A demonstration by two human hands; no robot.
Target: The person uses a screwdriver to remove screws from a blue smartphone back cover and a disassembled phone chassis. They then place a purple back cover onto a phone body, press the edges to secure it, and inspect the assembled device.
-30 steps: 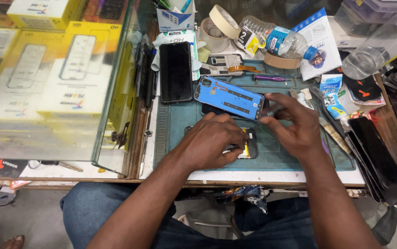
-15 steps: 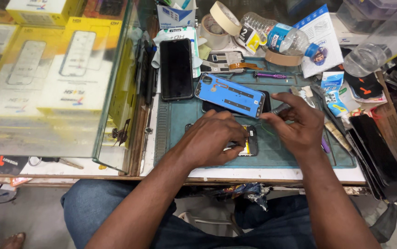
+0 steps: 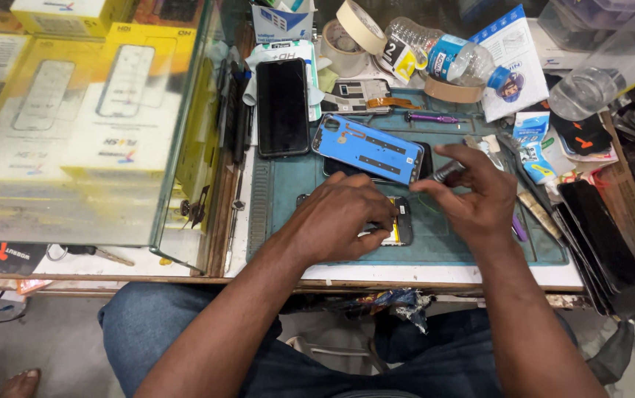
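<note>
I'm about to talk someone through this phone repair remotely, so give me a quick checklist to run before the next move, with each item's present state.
1. Opened phone held steady under left hand: ok.
2. Phone lies on the green work mat, not the bare bench: ok.
3. Right hand grips the small grey tool: ok.
4. Tool tip seated in a screw: cannot tell, hidden by fingers.
5. Blue back cover clear of the working spot: ok, it lies behind.
6. Loose screws accounted for: cannot tell.
</note>
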